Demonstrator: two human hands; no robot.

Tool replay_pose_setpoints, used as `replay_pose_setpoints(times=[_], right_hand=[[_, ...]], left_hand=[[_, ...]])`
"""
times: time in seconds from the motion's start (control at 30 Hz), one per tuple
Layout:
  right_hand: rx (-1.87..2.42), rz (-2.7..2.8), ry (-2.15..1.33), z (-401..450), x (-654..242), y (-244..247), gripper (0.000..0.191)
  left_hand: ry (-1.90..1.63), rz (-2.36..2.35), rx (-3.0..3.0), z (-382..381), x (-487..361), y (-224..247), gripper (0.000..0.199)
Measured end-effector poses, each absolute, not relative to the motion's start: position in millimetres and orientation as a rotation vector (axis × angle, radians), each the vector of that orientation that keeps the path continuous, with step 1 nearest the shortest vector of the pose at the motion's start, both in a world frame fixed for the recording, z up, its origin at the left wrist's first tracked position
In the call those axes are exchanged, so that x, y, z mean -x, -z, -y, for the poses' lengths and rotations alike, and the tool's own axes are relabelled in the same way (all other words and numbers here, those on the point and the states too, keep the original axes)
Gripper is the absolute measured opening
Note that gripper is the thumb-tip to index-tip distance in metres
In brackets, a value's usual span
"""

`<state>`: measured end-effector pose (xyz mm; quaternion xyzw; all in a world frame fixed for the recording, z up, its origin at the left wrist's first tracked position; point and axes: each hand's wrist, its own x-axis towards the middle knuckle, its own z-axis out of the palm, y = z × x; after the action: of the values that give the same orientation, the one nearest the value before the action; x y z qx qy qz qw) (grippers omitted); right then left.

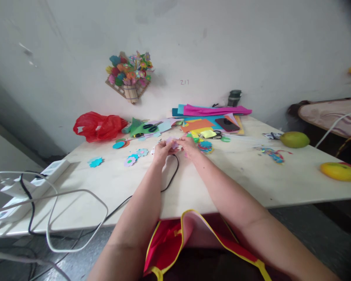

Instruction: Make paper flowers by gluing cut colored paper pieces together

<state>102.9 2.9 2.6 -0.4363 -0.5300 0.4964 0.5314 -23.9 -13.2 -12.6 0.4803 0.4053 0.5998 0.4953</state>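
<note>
Both my hands meet over the middle of the table. Between my left hand (163, 149) and my right hand (188, 146) is a lilac paper flower (172, 142); the fingers of both are closed at its edges. My fingertips are small in view, so fine detail is lost. Just left of my left hand lie paper flowers in blue and lilac, among them a lilac one with a green centre (130, 161) and a pale blue one (142, 152). Beside my right hand rests a stack of round paper cutouts (205, 147). A black cable (173, 176) runs beneath my hands.
A power strip (51, 169) with looping white cables occupies the left edge. Toward the wall are a red plastic bag (99, 125), scissors (152, 126), coloured sheets (197, 125) and a dark phone-like object (227, 124). On the right sit a green mango (295, 139) and a yellow fruit (339, 171).
</note>
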Motion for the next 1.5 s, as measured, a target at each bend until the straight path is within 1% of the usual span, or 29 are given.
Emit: replay_pose_setpoints(times=[0.13,0.33,0.43,0.6,0.87,1.0,1.17,1.33,1.5], right_hand=[[1.000,1.304,-1.165,-4,-101,-1,0.025],[1.010,1.311,-1.188,1,-103,-4,0.028],[1.037,1.295,-1.226,3,-104,-7,0.029],[0.969,1.296,-1.278,3,-104,-7,0.027],[0.938,1.279,-1.246,-4,-104,-2,0.025],[0.969,1.278,-1.229,-7,-105,0,0.027],[0.954,1.338,-1.123,-10,-105,2,0.030],[0.947,1.411,-1.031,-7,-104,-4,0.036],[0.908,1.432,-1.018,-8,-104,-4,0.032]], left_hand=[[-1.485,-1.015,-1.172,14,23,12,0.042],[-1.500,-1.017,-1.199,12,23,13,0.038],[-1.498,-1.016,-1.224,12,24,12,0.040],[-1.507,-1.034,-1.235,11,24,11,0.042],[-1.487,-1.078,-1.253,15,23,9,0.054],[-1.480,-1.103,-1.164,12,24,11,0.060],[-1.553,-1.140,-1.071,8,26,15,0.055],[-1.533,-1.130,-1.113,9,27,15,0.053],[-1.561,-1.043,-1.136,12,28,12,0.050]])
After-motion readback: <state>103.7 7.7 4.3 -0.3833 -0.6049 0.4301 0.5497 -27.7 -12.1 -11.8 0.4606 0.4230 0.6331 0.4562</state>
